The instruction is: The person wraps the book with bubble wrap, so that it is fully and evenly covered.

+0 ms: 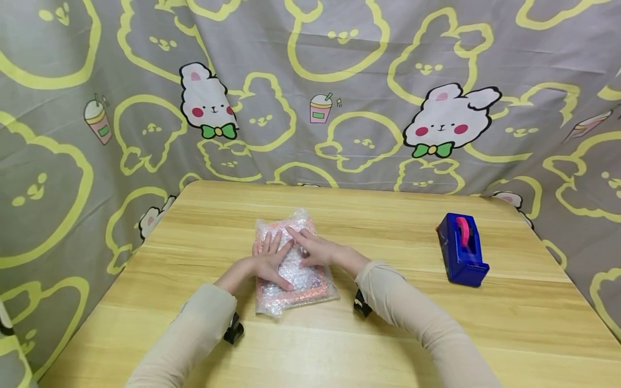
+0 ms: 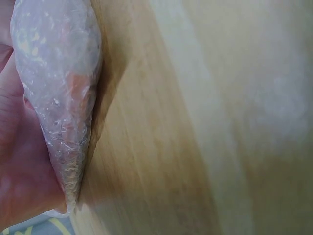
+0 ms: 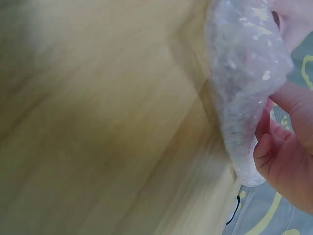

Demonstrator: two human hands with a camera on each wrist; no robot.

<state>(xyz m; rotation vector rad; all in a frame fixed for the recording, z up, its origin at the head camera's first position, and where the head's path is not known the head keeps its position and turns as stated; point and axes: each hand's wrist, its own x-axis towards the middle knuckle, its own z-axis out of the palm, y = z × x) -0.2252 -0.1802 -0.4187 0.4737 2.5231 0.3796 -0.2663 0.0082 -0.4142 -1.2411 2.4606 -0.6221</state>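
Note:
A flat rectangular package in clear bubble wrap (image 1: 297,272) lies on the table, with an orange-pink border showing through the plastic. My left hand (image 1: 271,264) rests on its left part, fingers spread and pressing down. From the right, my right hand (image 1: 320,250) touches the upper right part, its index finger stretched across the wrap and its thumb apart. In the left wrist view the wrap (image 2: 61,73) bulges beside my palm. The right wrist view has the other fingers (image 3: 266,142) bent against the wrapped side.
A blue tape dispenser (image 1: 450,253) with a roll of pink tape (image 1: 463,230) stands on the right of the wooden table (image 1: 388,226). A grey curtain (image 1: 291,140) with cartoon rabbits hangs behind the table and along its sides. Black wrist cameras (image 1: 234,330) sit under both sleeves.

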